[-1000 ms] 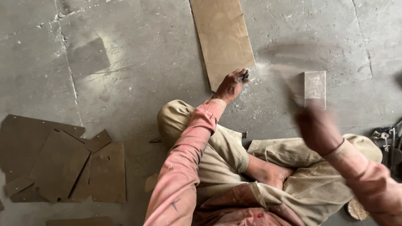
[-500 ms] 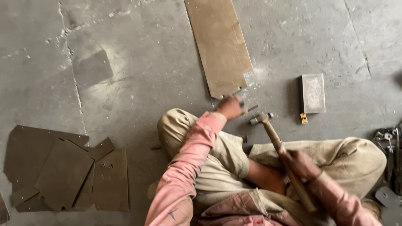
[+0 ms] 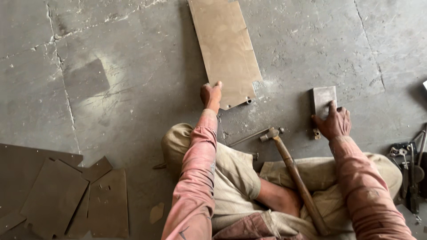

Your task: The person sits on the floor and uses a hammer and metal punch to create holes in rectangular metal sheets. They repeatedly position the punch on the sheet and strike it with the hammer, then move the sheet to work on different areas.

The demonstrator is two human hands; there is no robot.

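My left hand [image 3: 211, 94] grips the near corner of the long metal sheet [image 3: 226, 49] flat on the concrete floor [image 3: 133, 66]; my right hand [image 3: 332, 122] rests, fingers loosely spread, on the small metal block [image 3: 323, 97]. The hammer [image 3: 293, 175] (head near my knee) lies across my lap.

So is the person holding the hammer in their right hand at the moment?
No, the hammer lies across the lap, untouched, while the right hand rests on the small metal block on the floor.
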